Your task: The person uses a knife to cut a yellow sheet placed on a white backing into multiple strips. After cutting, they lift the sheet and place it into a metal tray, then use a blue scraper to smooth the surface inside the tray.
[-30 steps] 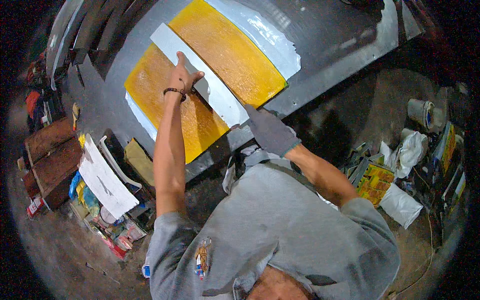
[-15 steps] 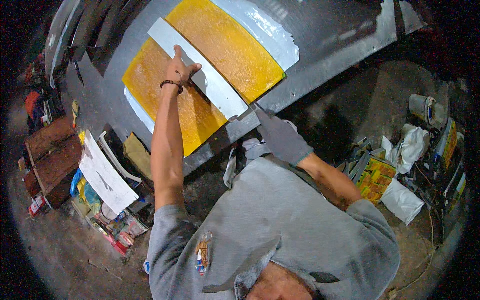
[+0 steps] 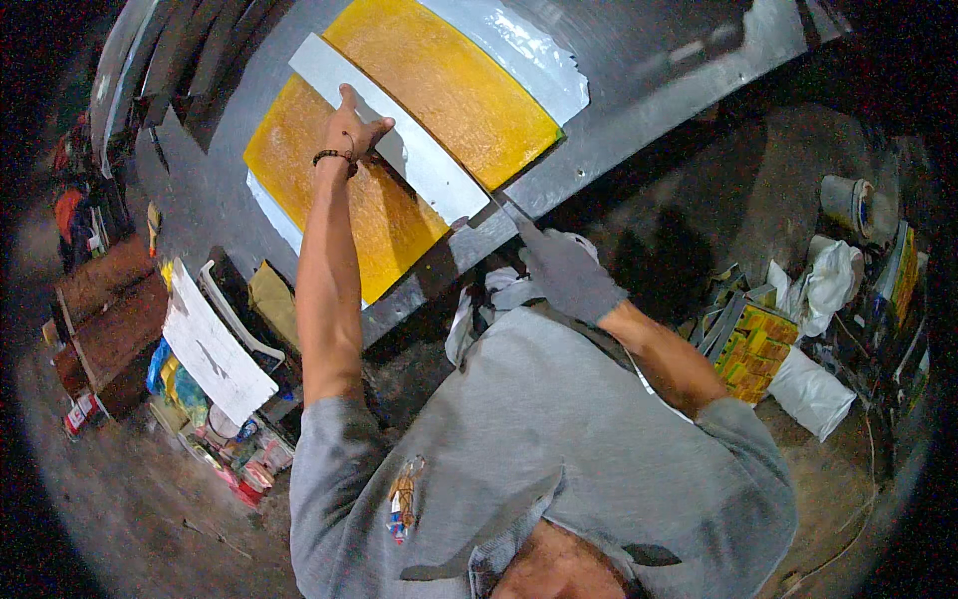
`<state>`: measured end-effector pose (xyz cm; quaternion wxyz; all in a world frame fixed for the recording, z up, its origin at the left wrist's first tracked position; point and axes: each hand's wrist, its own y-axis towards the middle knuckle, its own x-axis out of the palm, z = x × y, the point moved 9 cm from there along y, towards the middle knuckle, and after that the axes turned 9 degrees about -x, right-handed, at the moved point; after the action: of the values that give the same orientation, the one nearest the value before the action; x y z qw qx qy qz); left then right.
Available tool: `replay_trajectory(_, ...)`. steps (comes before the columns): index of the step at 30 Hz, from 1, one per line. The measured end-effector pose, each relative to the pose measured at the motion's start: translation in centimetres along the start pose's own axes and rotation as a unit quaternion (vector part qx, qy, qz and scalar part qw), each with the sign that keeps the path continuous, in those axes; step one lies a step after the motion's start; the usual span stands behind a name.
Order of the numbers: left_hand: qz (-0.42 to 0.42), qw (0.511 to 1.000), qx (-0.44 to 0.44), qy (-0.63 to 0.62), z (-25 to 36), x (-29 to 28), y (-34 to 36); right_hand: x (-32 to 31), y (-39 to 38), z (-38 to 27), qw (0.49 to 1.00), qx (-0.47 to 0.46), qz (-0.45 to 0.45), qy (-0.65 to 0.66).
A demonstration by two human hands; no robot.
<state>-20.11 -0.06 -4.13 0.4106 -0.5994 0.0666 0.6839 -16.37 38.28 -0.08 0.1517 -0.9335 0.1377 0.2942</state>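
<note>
A white straight strip (image 3: pixel 432 174) lies lengthwise on a yellow, glossy textured sheet (image 3: pixel 439 80), which rests on a whitish backing (image 3: pixel 554 72) on a grey metal table (image 3: pixel 649 100). My left hand (image 3: pixel 351 130), bare with a dark beaded bracelet, presses on the strip's left side, thumb and forefinger spread apart. My right hand (image 3: pixel 564 270), in a grey glove, is closed on a thin blade-like tool (image 3: pixel 507 211) at the near end of the strip, along its right edge. The tool's handle is hidden in the glove.
Curved dark panels (image 3: pixel 150 50) stand at the table's back left. Brown boards (image 3: pixel 110 329), a white sheet (image 3: pixel 220 354) and mixed clutter are at left. A white bucket (image 3: pixel 846 208), white sacks (image 3: pixel 808 389) and yellow patterned sheets (image 3: pixel 753 349) lie on the floor at right.
My right hand has shifted slightly right and back from the strip's end, exposing the thin tool. My left hand stays on the strip, appearing slightly higher and further left.
</note>
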Motion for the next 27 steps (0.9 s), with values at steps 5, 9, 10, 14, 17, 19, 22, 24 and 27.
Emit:
replay_trajectory(5,-0.024,1.0,-0.016,0.003,1.3,-0.9,-1.1,-0.5,0.3,-0.2,0.997,0.048,0.013,0.056)
replay_trajectory(9,-0.029,0.999,-0.02,0.004,0.9,-0.5,-0.8,0.3,-2.4,0.5,0.998,0.057,-0.006,0.04)
replay_trajectory(10,-0.031,0.999,-0.019,-0.012,0.5,0.0,-0.4,0.1,-1.6,0.5,0.996,0.073,-0.019,0.037)
replay_trajectory(14,0.009,1.0,0.009,0.001,1.3,-0.7,-0.6,2.4,2.0,3.1,0.988,-0.065,0.127,0.06)
replay_trajectory(17,0.077,0.996,-0.03,0.027,0.8,-1.6,-1.7,3.4,0.3,4.0,0.997,0.031,0.06,0.027)
replay_trajectory(19,0.149,0.989,0.0,0.009,1.7,-2.0,-3.9,4.4,-3.9,4.8,0.993,0.113,0.003,0.017)
replay_trajectory(22,0.291,0.945,0.129,-0.07,1.6,-2.0,-10.0,5.5,-11.9,5.7,0.997,0.07,0.04,0.007)
replay_trajectory(24,0.346,0.906,0.222,-0.099,1.7,-0.7,-17.1,8.3,-17.9,9.6,0.994,0.085,0.04,0.053)
replay_trajectory(27,0.285,0.915,0.261,-0.114,-0.8,5.3,-26.8,5.6,-20.6,7.3,0.982,0.15,0.093,0.071)
